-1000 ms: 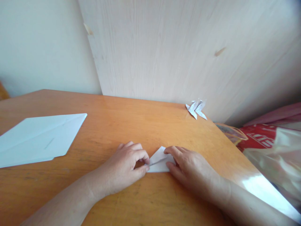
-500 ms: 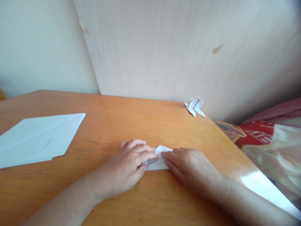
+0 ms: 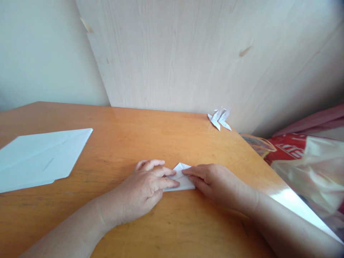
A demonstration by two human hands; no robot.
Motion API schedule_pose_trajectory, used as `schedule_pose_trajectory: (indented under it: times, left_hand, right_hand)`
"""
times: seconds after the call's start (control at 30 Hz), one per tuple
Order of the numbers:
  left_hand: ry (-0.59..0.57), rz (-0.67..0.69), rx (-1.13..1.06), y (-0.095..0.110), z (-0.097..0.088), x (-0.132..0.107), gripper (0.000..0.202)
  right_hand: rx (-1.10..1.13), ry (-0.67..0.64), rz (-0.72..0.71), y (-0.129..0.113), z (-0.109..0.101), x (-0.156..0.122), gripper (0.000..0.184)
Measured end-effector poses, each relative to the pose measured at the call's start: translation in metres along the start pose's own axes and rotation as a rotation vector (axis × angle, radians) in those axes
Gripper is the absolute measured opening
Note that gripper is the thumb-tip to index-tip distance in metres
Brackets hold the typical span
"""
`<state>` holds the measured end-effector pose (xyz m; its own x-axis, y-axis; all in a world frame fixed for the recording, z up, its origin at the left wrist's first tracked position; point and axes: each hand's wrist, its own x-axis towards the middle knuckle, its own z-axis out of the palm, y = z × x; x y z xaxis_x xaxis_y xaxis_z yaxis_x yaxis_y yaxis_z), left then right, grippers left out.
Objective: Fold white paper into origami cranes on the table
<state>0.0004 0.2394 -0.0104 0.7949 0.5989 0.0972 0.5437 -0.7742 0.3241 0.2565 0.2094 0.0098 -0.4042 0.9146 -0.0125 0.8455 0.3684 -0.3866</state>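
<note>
A small folded white paper with a pointed top lies on the wooden table in front of me. My left hand rests on its left side, the fingers stretched out and spread, two fingertips pressing on the paper. From the right, my right hand has its index finger on the upper part of the paper and its thumb by the right edge. The fingers of that hand are drawn together, and they cover the paper's right corner.
On the left of the table lies a stack of larger white paper sheets. Several folded paper pieces stand near the far right corner. A light wooden panel rises behind the table. Past the right edge are red and whitish bags.
My left thumb and fingers have shifted on the paper, and a raised flap now lies flatter. My right fingers still press its right side. The whole view has shifted slightly.
</note>
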Motion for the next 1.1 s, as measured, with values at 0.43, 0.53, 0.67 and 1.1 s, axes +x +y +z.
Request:
schedule_pose_trajectory:
  times: [0.43, 0.53, 0.67, 1.1]
  left_hand:
    - [0.014, -0.002, -0.052, -0.001, 0.001, 0.0, 0.047]
    - [0.015, -0.002, -0.053, -0.002, 0.001, 0.0, 0.045]
    - [0.001, -0.004, -0.032, -0.002, 0.002, 0.0, 0.046]
    - [0.014, 0.033, -0.061, 0.002, -0.003, 0.003, 0.054]
  right_hand:
    - [-0.022, -0.062, 0.13, 0.009, 0.0, 0.002, 0.019]
    - [-0.071, -0.051, 0.13, 0.008, 0.001, 0.0, 0.02]
    - [-0.126, -0.034, 0.122, 0.005, 0.001, -0.002, 0.02]
    - [-0.238, -0.075, -0.278, -0.02, 0.0, -0.028, 0.058]
